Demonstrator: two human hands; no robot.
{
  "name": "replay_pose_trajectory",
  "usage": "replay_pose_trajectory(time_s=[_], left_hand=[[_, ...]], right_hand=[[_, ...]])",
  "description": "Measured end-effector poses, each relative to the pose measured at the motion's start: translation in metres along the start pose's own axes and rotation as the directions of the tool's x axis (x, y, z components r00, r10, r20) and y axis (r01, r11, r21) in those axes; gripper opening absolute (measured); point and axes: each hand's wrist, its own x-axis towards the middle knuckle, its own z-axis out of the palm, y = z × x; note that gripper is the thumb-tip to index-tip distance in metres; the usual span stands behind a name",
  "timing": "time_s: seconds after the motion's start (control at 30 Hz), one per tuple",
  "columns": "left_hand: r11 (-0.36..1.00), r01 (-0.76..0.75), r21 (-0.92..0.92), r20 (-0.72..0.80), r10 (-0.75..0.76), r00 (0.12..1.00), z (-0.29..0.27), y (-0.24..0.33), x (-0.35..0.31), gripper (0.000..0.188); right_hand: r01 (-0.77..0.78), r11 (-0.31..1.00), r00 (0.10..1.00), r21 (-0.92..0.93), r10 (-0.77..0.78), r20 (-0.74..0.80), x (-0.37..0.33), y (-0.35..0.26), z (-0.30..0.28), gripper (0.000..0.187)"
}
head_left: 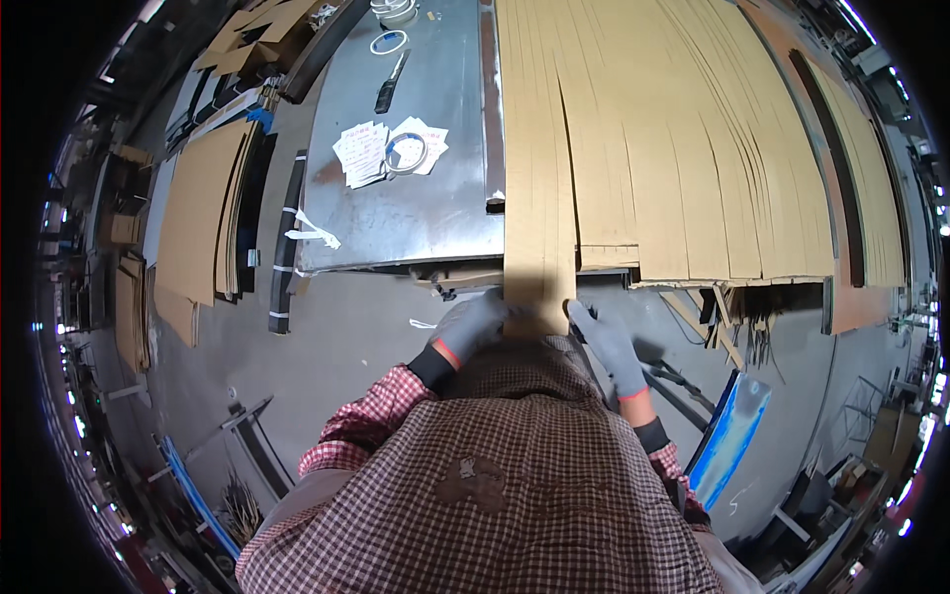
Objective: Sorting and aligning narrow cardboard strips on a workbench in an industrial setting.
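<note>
A long brown cardboard strip juts over the near edge of the work table toward my body. My left hand, in a grey glove with a red cuff edge, grips the strip's left side close to its near end. On the other side my right hand, gloved the same way, has its thumb along the strip's right edge. The fingers of both hands are partly hidden at or under the cardboard. Beside the strip, several more cut cardboard strips lie side by side, with narrow gaps between some of them.
On the metal tabletop to the left lie a black-handled knife, paper labels and a tape ring. Stacked cardboard sheets lean at the left. A blue-and-white panel stands at lower right.
</note>
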Motion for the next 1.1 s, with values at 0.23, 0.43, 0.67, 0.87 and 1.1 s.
replay_pose_trajectory(time_s=[0.23, 0.43, 0.67, 0.87, 1.1], left_hand=[[0.231, 0.417, -0.879, 0.249, -0.524, 0.815, 0.003, 0.055, 0.024, 0.045], [0.186, 0.398, -0.898, 0.314, -0.360, 0.879, 0.030, 0.011, 0.028, 0.047], [0.112, 0.402, -0.909, 0.351, -0.317, 0.881, -0.007, 0.024, 0.019, 0.055], [0.121, 0.408, -0.905, 0.350, -0.332, 0.876, -0.007, 0.019, 0.018, 0.055], [0.045, 0.415, -0.909, 0.399, -0.197, 0.895, 0.015, 0.015, 0.029, 0.050]], right_hand=[[-0.075, 0.991, 0.984, 0.114, 0.092, -0.153, 0.009, -0.028, 0.022, 0.049], [0.066, 0.997, 0.956, -0.032, -0.072, -0.285, 0.000, -0.015, 0.036, 0.045], [0.002, 1.000, 0.960, -0.011, -0.005, -0.282, 0.022, -0.008, 0.058, 0.041], [-0.066, 0.996, 0.967, 0.063, 0.079, -0.243, 0.022, -0.016, 0.061, 0.040], [-0.013, 0.988, 0.958, 0.151, 0.055, -0.281, 0.017, -0.001, 0.048, 0.038]])
